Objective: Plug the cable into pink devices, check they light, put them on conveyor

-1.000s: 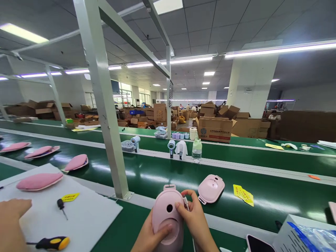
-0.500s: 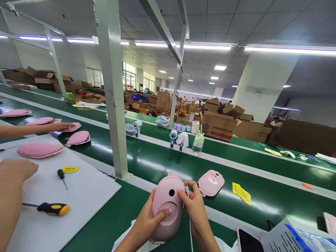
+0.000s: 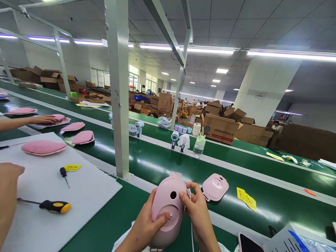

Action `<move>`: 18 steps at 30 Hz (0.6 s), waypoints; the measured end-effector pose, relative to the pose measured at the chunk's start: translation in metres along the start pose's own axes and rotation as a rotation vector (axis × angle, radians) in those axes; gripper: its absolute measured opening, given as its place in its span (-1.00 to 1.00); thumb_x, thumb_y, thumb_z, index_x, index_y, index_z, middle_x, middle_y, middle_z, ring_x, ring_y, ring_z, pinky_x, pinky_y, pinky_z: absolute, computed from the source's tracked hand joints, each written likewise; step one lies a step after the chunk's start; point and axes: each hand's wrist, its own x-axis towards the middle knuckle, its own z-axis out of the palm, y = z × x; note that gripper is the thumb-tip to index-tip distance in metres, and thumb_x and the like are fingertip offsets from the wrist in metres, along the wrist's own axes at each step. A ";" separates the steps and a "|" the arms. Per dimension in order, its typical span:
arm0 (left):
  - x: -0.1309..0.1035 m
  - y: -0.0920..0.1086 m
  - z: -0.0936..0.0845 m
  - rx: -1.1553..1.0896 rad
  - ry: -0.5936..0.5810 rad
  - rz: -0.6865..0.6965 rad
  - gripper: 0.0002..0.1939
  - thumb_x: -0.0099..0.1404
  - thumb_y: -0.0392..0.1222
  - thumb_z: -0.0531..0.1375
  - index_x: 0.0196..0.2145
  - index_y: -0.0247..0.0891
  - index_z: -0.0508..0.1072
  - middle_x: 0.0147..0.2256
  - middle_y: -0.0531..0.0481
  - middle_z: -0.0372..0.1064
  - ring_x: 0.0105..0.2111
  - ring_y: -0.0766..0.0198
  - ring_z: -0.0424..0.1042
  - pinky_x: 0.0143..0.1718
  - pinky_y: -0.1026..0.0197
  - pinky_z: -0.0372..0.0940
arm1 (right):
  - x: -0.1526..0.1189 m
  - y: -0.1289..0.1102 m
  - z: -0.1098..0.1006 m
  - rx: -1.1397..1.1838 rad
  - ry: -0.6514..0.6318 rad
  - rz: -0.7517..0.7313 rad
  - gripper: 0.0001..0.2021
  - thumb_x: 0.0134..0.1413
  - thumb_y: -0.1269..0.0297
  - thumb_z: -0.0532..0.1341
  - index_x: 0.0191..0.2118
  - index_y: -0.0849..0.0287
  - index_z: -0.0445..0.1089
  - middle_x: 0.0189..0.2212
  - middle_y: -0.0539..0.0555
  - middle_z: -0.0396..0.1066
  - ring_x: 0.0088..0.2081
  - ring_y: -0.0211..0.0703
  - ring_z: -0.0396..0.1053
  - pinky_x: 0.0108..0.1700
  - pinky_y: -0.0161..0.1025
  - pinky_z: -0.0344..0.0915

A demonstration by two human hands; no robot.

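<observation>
My left hand [image 3: 149,224] grips a pink oval plastic device shell [image 3: 164,190] from its left side, thumb in the round recess on its face. A dark round hole shows above that recess. My right hand [image 3: 198,211] pinches the white plug of a cable [image 3: 188,192] beside the shell's upper right edge, its thumb close against the shell. Whether the plug sits in a socket is hidden. The white cord hangs down below this hand. Just beyond, a similar pink part [image 3: 215,187] lies on the green belt.
Yellow labels [image 3: 246,199] lie on the belt to the right. A phone [image 3: 249,243] is at the lower right. A metal post [image 3: 118,105] rises ahead. At left, co-workers' arms [image 3: 7,199] reach over a white mat [image 3: 86,206] with screwdrivers [image 3: 55,206] and pink pieces [image 3: 43,148].
The view has shifted slightly, moving the scene to the right. The white plug shows more clearly between my right fingers. The far co-worker's hand has moved left to another pink piece.
</observation>
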 end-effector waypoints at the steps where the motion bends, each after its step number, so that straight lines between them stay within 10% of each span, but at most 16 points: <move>1: 0.000 0.000 0.000 0.004 0.000 -0.001 -0.34 0.16 0.14 0.18 0.10 -0.25 0.12 -0.02 -0.13 0.34 -0.12 0.05 0.39 -0.09 0.15 0.26 | 0.000 -0.001 0.000 -0.006 0.002 0.001 -0.48 -0.20 0.01 0.43 -0.23 0.15 0.20 -0.64 -0.14 0.37 -0.61 -0.37 0.13 -0.52 -0.42 -0.06; 18: 0.002 -0.009 -0.002 0.073 0.029 -0.083 -0.29 0.12 0.15 0.15 0.13 -0.25 0.08 0.04 -0.16 0.30 -0.04 -0.03 0.35 -0.01 0.06 0.20 | 0.003 0.007 -0.003 -0.030 0.011 -0.028 -0.49 -0.19 -0.01 0.41 -0.23 0.12 0.17 -0.62 -0.12 0.39 -0.58 -0.31 0.15 -0.51 -0.41 0.02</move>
